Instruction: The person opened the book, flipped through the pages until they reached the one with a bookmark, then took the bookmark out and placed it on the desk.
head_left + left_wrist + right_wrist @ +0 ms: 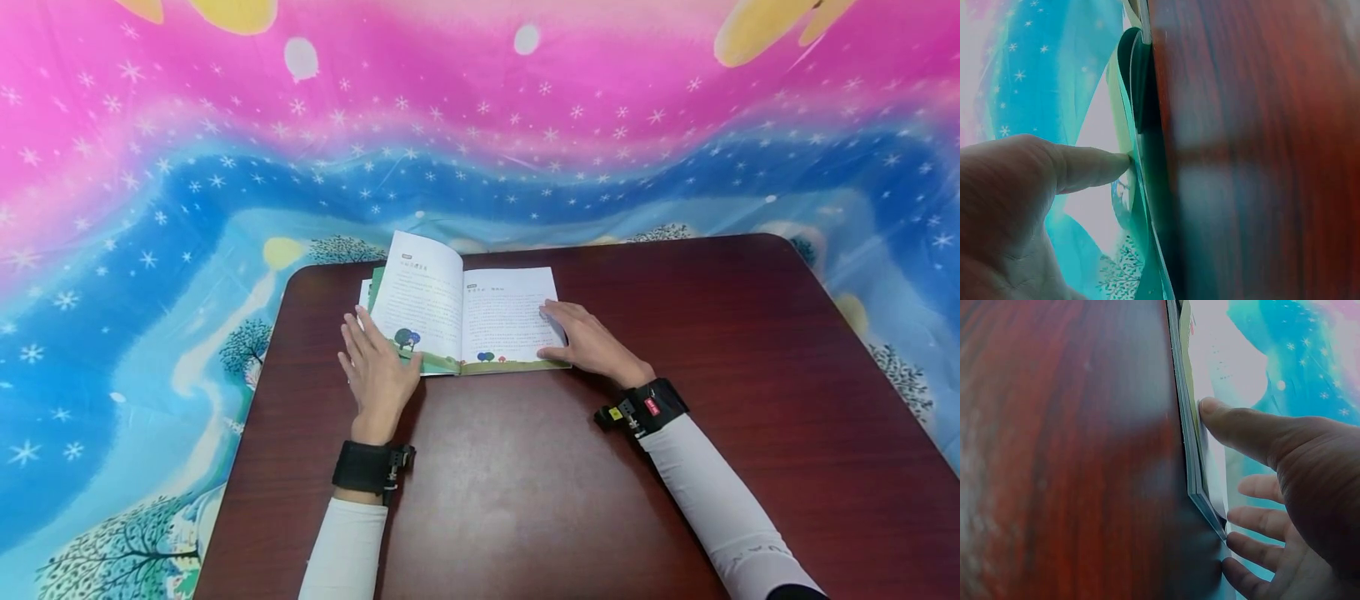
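Observation:
An open book [508, 321] with printed text and coloured trees along its page bottoms lies near the table's far edge. Its left page [420, 292] curves up, and a green sheet [377, 283] shows beneath it. My left hand [378, 375] lies at the book's lower left corner, fingers extended; in the left wrist view its thumb [1094, 167] touches the bent page edge. At the right side, my right hand [596, 346] rests with its thumb [1241, 428] on the right page, while its loosely bent fingers [1257, 550] are by the book's outer edge.
A dark reddish-brown table [525, 483] extends toward me and to the right of the book. Behind it hangs a pink and blue cloth [480, 158] with snowflakes. Black straps with small cameras [363, 467] circle both wrists.

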Action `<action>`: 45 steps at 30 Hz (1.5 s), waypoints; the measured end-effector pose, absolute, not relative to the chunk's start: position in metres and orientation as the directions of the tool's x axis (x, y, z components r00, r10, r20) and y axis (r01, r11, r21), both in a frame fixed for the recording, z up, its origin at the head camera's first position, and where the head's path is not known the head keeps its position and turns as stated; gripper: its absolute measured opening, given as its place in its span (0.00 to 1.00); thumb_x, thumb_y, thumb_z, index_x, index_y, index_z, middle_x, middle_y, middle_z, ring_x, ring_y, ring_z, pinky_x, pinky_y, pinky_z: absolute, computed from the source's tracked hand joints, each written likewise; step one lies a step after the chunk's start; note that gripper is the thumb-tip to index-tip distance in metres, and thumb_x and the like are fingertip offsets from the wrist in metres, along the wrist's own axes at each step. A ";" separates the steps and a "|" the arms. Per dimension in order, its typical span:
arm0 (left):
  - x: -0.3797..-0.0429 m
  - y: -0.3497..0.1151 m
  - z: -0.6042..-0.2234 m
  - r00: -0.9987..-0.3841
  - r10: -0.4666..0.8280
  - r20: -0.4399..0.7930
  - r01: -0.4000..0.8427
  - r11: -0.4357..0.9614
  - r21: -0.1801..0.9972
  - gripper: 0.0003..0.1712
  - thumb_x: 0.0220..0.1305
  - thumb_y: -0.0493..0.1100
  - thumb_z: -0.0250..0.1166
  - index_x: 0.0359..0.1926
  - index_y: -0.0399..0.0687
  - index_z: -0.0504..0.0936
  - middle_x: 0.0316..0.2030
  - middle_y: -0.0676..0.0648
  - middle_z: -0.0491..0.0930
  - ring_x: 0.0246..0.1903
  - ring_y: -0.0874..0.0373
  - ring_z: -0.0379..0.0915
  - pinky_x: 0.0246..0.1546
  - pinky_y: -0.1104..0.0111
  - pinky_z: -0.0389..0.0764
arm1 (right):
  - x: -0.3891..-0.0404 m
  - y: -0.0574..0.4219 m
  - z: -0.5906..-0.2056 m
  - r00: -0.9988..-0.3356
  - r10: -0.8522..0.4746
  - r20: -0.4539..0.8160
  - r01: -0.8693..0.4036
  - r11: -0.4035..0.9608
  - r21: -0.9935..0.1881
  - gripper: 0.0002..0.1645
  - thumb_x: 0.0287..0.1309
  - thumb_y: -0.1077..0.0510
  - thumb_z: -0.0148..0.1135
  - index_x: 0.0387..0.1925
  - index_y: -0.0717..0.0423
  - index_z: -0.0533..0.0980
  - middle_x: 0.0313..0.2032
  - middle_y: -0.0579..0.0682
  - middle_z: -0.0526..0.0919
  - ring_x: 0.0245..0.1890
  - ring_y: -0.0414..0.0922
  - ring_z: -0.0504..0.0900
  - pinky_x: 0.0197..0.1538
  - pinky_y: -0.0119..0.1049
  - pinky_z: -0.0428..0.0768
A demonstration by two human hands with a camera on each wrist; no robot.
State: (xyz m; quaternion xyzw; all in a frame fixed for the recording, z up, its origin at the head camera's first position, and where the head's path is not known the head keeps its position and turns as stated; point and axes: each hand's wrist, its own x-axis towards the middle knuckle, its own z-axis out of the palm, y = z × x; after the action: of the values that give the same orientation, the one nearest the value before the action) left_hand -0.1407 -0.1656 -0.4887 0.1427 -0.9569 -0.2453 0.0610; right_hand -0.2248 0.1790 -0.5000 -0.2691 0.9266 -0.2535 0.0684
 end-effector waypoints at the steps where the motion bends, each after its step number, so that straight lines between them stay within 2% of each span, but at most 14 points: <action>1: -0.141 -0.166 -0.489 -0.953 -0.296 0.063 -0.233 0.849 0.474 0.72 0.65 0.53 0.75 0.84 0.41 0.26 0.83 0.30 0.28 0.83 0.34 0.27 0.78 0.34 0.40 | -0.225 0.179 -0.500 -0.846 -0.532 0.010 -0.464 0.728 -0.506 0.54 0.62 0.45 0.78 0.79 0.63 0.63 0.79 0.64 0.63 0.78 0.62 0.61 0.77 0.61 0.62; 3: -0.142 -0.167 -0.489 -0.958 -0.274 0.083 -0.212 0.873 0.439 0.71 0.64 0.53 0.76 0.85 0.42 0.30 0.83 0.31 0.26 0.83 0.35 0.25 0.78 0.34 0.39 | -0.225 0.180 -0.501 -0.847 -0.531 0.008 -0.463 0.730 -0.502 0.54 0.62 0.45 0.78 0.79 0.63 0.63 0.79 0.63 0.63 0.78 0.62 0.61 0.77 0.61 0.62; 6: -0.143 -0.167 -0.489 -0.973 -0.217 0.078 -0.171 0.906 0.387 0.66 0.65 0.51 0.75 0.86 0.44 0.38 0.84 0.31 0.28 0.84 0.36 0.24 0.79 0.34 0.39 | -0.224 0.180 -0.501 -0.847 -0.531 -0.001 -0.457 0.732 -0.505 0.54 0.62 0.45 0.78 0.80 0.63 0.62 0.79 0.63 0.62 0.79 0.62 0.60 0.77 0.61 0.62; 14: -0.143 -0.163 -0.486 -0.998 0.040 0.058 0.055 0.961 0.272 0.50 0.72 0.43 0.70 0.86 0.55 0.52 0.85 0.34 0.36 0.84 0.35 0.31 0.78 0.33 0.43 | -0.225 0.185 -0.498 -0.816 -0.577 -0.042 -0.476 0.711 -0.517 0.58 0.60 0.48 0.80 0.81 0.62 0.59 0.82 0.60 0.57 0.82 0.59 0.56 0.79 0.60 0.60; 17: -0.142 -0.161 -0.483 -0.991 0.126 0.031 0.130 0.962 0.238 0.46 0.74 0.39 0.67 0.85 0.57 0.55 0.85 0.37 0.39 0.84 0.36 0.33 0.77 0.32 0.45 | -0.227 0.187 -0.497 -0.806 -0.588 -0.069 -0.468 0.705 -0.533 0.59 0.60 0.48 0.79 0.82 0.60 0.57 0.83 0.58 0.55 0.83 0.57 0.53 0.79 0.58 0.59; 21: -0.141 -0.159 -0.480 -0.983 0.184 0.005 0.181 0.961 0.209 0.43 0.76 0.38 0.63 0.85 0.58 0.56 0.85 0.39 0.40 0.84 0.37 0.36 0.76 0.31 0.48 | -0.230 0.189 -0.498 -0.794 -0.604 -0.071 -0.476 0.691 -0.544 0.59 0.59 0.48 0.80 0.82 0.60 0.58 0.83 0.59 0.56 0.82 0.58 0.54 0.78 0.59 0.61; 37: -0.141 -0.152 -0.477 -0.971 0.195 -0.142 0.140 0.935 0.325 0.41 0.77 0.37 0.57 0.85 0.50 0.53 0.84 0.34 0.39 0.83 0.36 0.36 0.77 0.33 0.49 | -0.230 0.189 -0.499 -0.787 -0.616 -0.029 -0.515 0.682 -0.519 0.51 0.59 0.47 0.80 0.76 0.63 0.68 0.80 0.59 0.62 0.81 0.59 0.58 0.77 0.61 0.63; 45: -0.144 -0.147 -0.475 -0.961 0.213 -0.178 0.134 0.917 0.376 0.41 0.78 0.42 0.55 0.85 0.43 0.51 0.85 0.38 0.39 0.84 0.42 0.35 0.80 0.39 0.46 | -0.230 0.188 -0.499 -0.795 -0.607 0.003 -0.518 0.677 -0.523 0.46 0.61 0.47 0.78 0.74 0.63 0.72 0.78 0.59 0.67 0.79 0.59 0.62 0.77 0.59 0.64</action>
State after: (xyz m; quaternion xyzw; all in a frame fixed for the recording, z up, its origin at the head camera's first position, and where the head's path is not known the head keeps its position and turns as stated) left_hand -0.1436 -0.1468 -0.4755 -0.0892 -0.9730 -0.1832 -0.1081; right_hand -0.2300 0.1878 -0.4995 -0.3085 0.9116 -0.2578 0.0856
